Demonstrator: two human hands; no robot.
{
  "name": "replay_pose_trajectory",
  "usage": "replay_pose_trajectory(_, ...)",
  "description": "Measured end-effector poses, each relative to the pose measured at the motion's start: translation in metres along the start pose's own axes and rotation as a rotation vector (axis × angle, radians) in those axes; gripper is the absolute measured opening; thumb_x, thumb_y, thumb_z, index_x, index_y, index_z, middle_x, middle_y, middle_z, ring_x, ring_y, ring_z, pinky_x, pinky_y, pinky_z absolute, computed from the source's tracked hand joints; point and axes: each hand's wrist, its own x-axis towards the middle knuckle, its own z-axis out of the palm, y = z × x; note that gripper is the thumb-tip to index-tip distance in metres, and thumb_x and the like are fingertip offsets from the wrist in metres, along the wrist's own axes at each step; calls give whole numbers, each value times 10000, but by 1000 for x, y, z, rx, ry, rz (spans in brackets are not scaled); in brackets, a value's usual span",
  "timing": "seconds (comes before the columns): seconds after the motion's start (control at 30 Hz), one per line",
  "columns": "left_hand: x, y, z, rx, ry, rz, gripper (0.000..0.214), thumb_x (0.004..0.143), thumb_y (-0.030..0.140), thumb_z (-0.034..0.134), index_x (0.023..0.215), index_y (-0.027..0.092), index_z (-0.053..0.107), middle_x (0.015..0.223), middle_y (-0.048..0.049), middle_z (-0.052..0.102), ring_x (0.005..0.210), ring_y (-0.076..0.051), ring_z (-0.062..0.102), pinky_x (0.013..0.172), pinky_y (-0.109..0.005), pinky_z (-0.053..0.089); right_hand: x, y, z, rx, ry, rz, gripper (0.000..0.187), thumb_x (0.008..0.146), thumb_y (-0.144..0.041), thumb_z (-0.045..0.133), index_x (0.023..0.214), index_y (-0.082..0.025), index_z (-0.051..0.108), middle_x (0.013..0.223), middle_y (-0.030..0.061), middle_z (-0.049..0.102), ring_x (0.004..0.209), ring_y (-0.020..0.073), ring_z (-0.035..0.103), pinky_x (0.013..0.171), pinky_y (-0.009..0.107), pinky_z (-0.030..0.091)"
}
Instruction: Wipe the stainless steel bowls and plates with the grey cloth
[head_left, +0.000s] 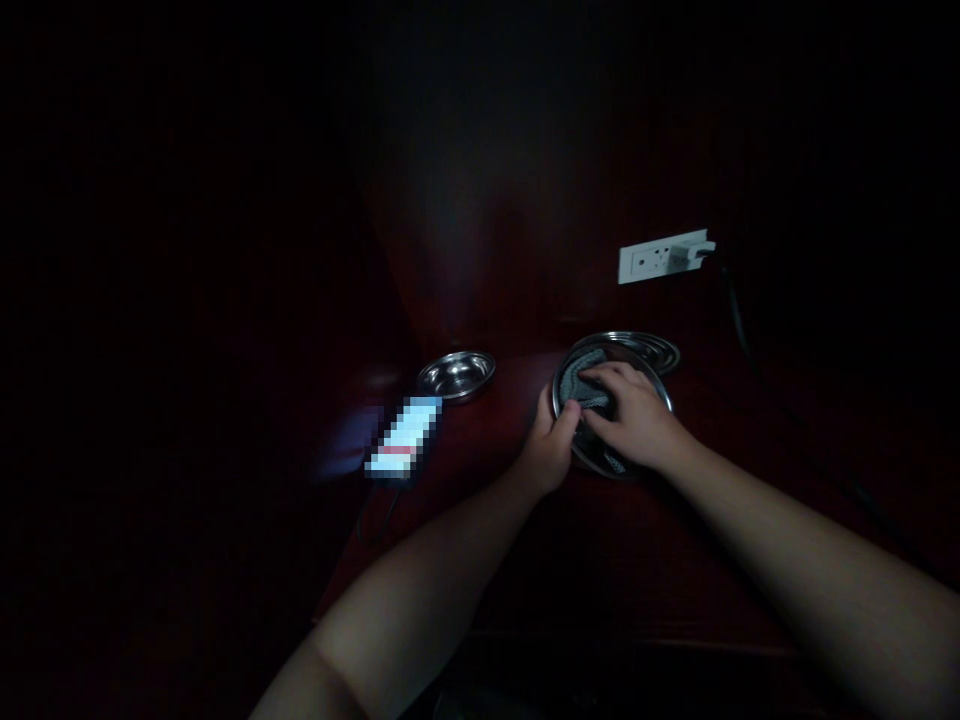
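A round steel plate (660,385) is tilted up off a dark red wooden table. My left hand (550,445) grips the plate's left rim, thumb over the edge. My right hand (634,415) presses a grey cloth (577,375) against the plate's inner face, fingers curled on the cloth. A second steel plate (660,348) lies flat just behind the held one.
A small steel bowl (456,373) stands to the left, and a lit phone screen (405,437) lies in front of it. A white wall socket (660,258) with a plug and a dark cable (739,315) is at the back right. The surroundings are very dark.
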Motion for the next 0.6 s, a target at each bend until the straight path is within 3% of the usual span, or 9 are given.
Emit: replay_pose_trajectory(0.6,3,-1,1,-11,24,-24,513,826,412,463,1290,233,338,1309,-74,458,1195,-226,436,1011,-391,348,-1,-1,0,-19,-64,18,515,704,-352,573,1187,-182,511,1200,108,476,1108,268,445,952,402,356)
